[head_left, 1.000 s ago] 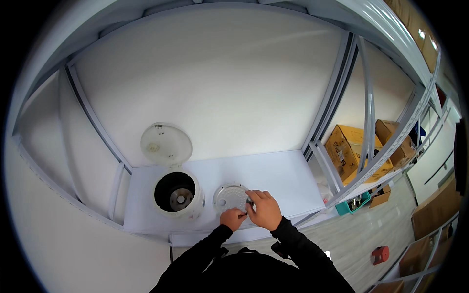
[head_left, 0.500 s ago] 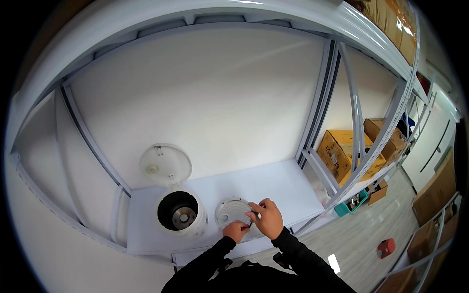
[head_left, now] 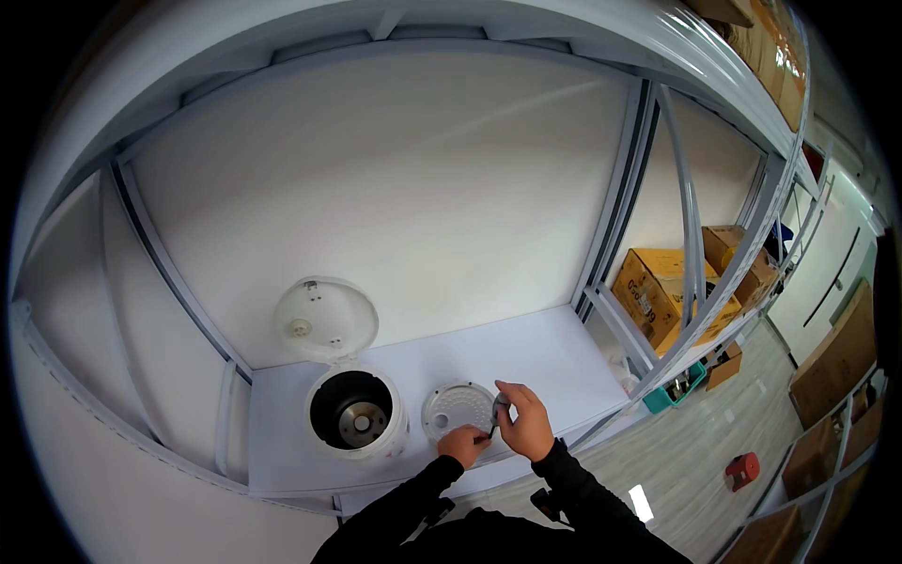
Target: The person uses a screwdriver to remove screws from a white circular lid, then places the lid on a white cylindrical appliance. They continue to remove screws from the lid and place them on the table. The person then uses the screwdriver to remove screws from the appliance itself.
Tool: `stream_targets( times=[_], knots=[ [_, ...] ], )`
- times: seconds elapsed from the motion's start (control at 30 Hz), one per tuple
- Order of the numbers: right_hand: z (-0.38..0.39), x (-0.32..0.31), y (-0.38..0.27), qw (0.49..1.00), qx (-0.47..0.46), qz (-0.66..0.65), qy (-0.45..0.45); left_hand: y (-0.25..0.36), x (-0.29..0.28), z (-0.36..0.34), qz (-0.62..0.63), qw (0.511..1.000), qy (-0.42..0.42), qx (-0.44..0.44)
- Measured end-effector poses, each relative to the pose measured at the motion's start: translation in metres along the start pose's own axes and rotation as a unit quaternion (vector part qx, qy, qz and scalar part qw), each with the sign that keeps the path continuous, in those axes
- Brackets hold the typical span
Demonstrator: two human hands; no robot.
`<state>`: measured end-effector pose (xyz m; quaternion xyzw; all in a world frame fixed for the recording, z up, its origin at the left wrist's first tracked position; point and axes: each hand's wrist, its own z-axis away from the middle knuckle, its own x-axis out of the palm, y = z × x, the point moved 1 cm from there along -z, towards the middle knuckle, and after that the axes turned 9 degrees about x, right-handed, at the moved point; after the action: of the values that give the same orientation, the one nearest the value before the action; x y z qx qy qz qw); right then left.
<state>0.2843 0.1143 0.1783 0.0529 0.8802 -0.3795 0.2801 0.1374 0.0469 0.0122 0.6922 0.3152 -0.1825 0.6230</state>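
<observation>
A white rice cooker (head_left: 399, 428) stands on the shelf board with its round lid (head_left: 329, 315) swung up. No inner pot sits in it; the metal heating plate (head_left: 363, 423) shows at the bottom of its dark cavity. Right of the cooker lies a round pale inner lid (head_left: 460, 406) dotted with small holes. My left hand (head_left: 463, 445) is closed at its near right edge, pinching the lower end of a dark strip (head_left: 492, 431). My right hand (head_left: 528, 428) is closed on a small grey piece (head_left: 501, 402) by the disc's right edge. The piece's exact kind is hidden by my fingers.
A white shelf board (head_left: 554, 352) with metal posts surrounds the work. An orange-yellow carton (head_left: 653, 296) and a brown carton (head_left: 738, 258) stand beyond the right post. On the floor are a teal basket (head_left: 675, 395) and a red stool-like object (head_left: 742, 472).
My right hand has drawn back a little to the right, and the grey piece now shows between its fingers. My left hand stays at the disc's near edge. The whole view has shifted slightly.
</observation>
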Motion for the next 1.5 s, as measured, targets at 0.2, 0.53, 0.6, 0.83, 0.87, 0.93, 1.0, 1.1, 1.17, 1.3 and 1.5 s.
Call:
stream_targets(
  times=[0.2,0.53,0.6,0.83,0.87,0.93,1.0,1.1,1.17,1.3,1.5],
  knots=[
    [-0.004,-0.004,-0.016,0.999,-0.004,0.052,-0.010,0.002,-0.005,-0.001,-0.005,0.999,-0.019,-0.031],
    [-0.009,0.000,-0.011,0.998,0.012,0.048,-0.050,0.001,-0.005,-0.005,-0.029,0.999,-0.025,-0.026],
    [-0.011,-0.003,-0.007,0.996,0.030,0.039,-0.072,0.004,-0.001,-0.006,-0.032,0.999,-0.012,-0.016],
    [-0.022,-0.006,-0.005,0.992,-0.023,-0.004,-0.121,0.000,0.010,-0.013,-0.120,0.993,-0.011,-0.019],
    [-0.021,-0.009,-0.006,0.990,-0.023,0.011,-0.136,0.000,0.011,-0.012,-0.110,0.994,-0.001,-0.008],
    [-0.023,-0.008,0.009,0.985,-0.045,-0.013,-0.165,0.001,0.012,-0.010,-0.092,0.996,0.018,0.013],
    [-0.026,-0.009,0.014,0.979,-0.055,-0.052,-0.191,0.005,0.012,-0.008,-0.115,0.992,0.038,0.020],
    [-0.030,-0.013,0.012,0.971,-0.071,-0.086,-0.212,0.007,0.015,-0.005,-0.139,0.988,0.063,0.017],
    [-0.034,-0.018,0.010,0.970,-0.105,-0.052,-0.214,0.007,0.018,-0.003,-0.143,0.986,0.080,0.013],
    [-0.040,-0.021,0.021,0.959,-0.019,-0.034,-0.281,0.017,0.019,0.000,-0.137,0.985,0.100,-0.014],
    [-0.050,-0.018,0.040,0.964,-0.051,-0.107,-0.240,0.024,0.020,-0.002,-0.071,0.983,0.138,-0.103]
  ],
)
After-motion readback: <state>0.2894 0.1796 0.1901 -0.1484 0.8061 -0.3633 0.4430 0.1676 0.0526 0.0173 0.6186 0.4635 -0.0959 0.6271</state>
